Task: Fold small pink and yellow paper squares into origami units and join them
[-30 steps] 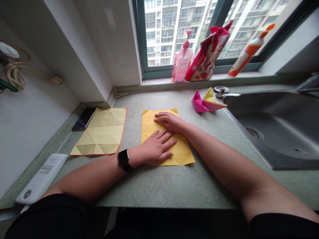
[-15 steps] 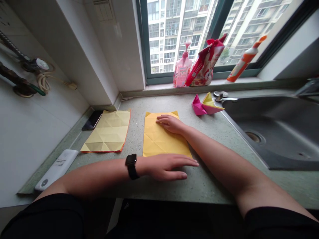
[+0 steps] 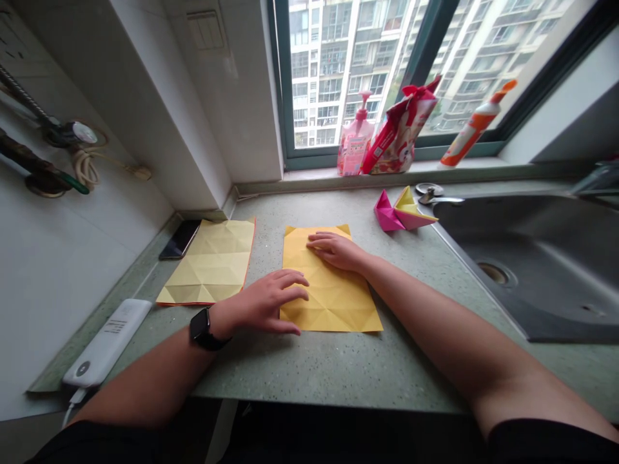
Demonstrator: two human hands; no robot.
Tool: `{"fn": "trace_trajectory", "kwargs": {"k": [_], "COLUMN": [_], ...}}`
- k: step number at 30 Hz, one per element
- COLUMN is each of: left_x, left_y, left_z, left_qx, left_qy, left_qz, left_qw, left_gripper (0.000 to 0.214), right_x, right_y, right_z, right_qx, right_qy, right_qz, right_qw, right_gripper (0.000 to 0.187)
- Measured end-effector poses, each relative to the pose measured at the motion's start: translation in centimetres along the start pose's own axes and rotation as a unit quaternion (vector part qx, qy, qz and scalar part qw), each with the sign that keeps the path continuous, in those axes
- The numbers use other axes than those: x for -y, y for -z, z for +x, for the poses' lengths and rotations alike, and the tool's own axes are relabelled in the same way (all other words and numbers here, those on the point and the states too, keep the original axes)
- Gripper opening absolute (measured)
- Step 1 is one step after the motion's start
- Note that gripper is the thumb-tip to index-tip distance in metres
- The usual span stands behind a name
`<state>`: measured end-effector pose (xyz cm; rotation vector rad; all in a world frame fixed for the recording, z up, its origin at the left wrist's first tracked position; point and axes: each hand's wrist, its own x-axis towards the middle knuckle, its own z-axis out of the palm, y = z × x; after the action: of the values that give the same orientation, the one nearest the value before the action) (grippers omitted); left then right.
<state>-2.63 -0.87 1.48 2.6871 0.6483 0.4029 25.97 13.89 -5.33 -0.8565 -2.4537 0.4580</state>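
A creased orange-yellow sheet of paper (image 3: 333, 299) lies on the counter in front of me, its two far corners folded. My right hand (image 3: 338, 250) rests flat on its upper part with the fingers stretched to the left. At the sheet's left edge is my left hand (image 3: 271, 299), fingers apart and holding nothing; whether its fingertips touch the paper I cannot tell. Left of it lies a pale yellow creased sheet (image 3: 210, 251) with a red-orange edge. A folded pink and yellow paper boat (image 3: 403, 211) stands beyond my right hand, near the sink.
A black phone (image 3: 178, 240) lies partly under the pale sheet. A white power bank (image 3: 109, 341) with a cable sits at the left edge. The steel sink (image 3: 488, 309) is on the right. A pink pump bottle (image 3: 355, 142), a red bag (image 3: 401, 135) and an orange bottle (image 3: 471, 132) line the windowsill.
My left hand has moved left and away from me, from the orange-yellow sheet's near edge to its left side, uncovering the near edge. My right hand stays on the sheet.
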Motion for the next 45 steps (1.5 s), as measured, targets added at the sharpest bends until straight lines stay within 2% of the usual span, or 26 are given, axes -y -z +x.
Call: {"fn": "trace_trajectory", "kwargs": {"k": [3, 8, 13, 17, 18, 22, 26, 28, 31, 33, 34, 36, 38, 40, 42, 45], "left_x": [0.0, -0.1, 0.0, 0.2, 0.2, -0.2, -0.4, -0.3, 0.0, 0.2, 0.3, 0.4, 0.6, 0.8, 1.1, 1.7], "left_y": [0.1, 0.1, 0.6, 0.8, 0.9, 1.2, 1.7, 1.8, 1.6, 1.4, 1.3, 1.0, 0.8, 0.7, 0.7, 0.7], "left_z": [-0.4, -0.7, -0.8, -0.7, -0.7, -0.6, -0.9, -1.1, -1.4, -1.5, -1.5, -1.5, -1.5, -1.5, -1.4, -1.4], "left_qx": [0.013, 0.004, 0.006, -0.005, -0.013, -0.072, -0.198, -0.259, -0.322, -0.347, -0.354, -0.365, -0.370, -0.371, -0.364, -0.350], "left_qy": [-0.016, -0.050, -0.058, -0.068, -0.071, -0.069, -0.036, -0.015, 0.021, 0.042, 0.052, 0.077, 0.109, 0.148, 0.192, 0.246], "left_qz": [-0.004, 0.030, 0.055, 0.047, 0.046, 0.029, 0.029, 0.046, 0.078, 0.098, 0.104, 0.100, 0.081, 0.062, 0.051, 0.048], "left_qw": [1.000, 0.998, 0.997, 0.997, 0.996, 0.995, 0.979, 0.965, 0.943, 0.932, 0.928, 0.922, 0.919, 0.915, 0.910, 0.903], "left_gripper": [0.064, 0.025, 0.020, 0.006, 0.010, 0.017, 0.011, 0.009, 0.007, 0.005, 0.004, 0.005, 0.006, 0.006, 0.007, 0.013], "right_x": [-0.2, -0.5, -0.2, -0.2, -0.1, 0.3, 1.4, 2.2, 4.2, 5.9, 6.8, 8.4, 9.7, 10.4, 10.7, 10.3], "right_y": [-0.1, -0.1, 0.3, 0.8, 0.9, 1.8, 5.0, 7.4, 10.9, 12.6, 13.2, 14.0, 14.4, 14.4, 14.1, 13.5], "right_z": [-0.2, -0.3, -0.6, -1.1, -1.2, -1.2, -0.9, -0.9, -1.1, -1.5, -1.7, -2.2, -2.5, -2.7, -2.6, -2.2], "right_qx": [-0.002, -0.004, 0.004, 0.004, -0.001, -0.057, -0.114, -0.143, -0.187, -0.162, -0.129, -0.026, 0.069, 0.128, 0.141, 0.112], "right_qy": [0.003, 0.012, 0.009, -0.003, -0.008, -0.056, -0.101, -0.121, -0.135, -0.110, -0.090, -0.051, -0.027, -0.032, -0.050, -0.060], "right_qz": [0.010, 0.012, 0.007, 0.004, 0.003, -0.003, 0.030, 0.091, 0.232, 0.297, 0.317, 0.328, 0.298, 0.234, 0.159, 0.076], "right_qw": [1.000, 1.000, 1.000, 1.000, 1.000, 0.997, 0.988, 0.978, 0.945, 0.935, 0.935, 0.943, 0.952, 0.963, 0.976, 0.989], "right_gripper": [0.035, 0.034, 0.035, 0.035, 0.035, 0.030, 0.026, 0.034, 0.056, 0.065, 0.069, 0.074, 0.072, 0.074, 0.072, 0.053]}}
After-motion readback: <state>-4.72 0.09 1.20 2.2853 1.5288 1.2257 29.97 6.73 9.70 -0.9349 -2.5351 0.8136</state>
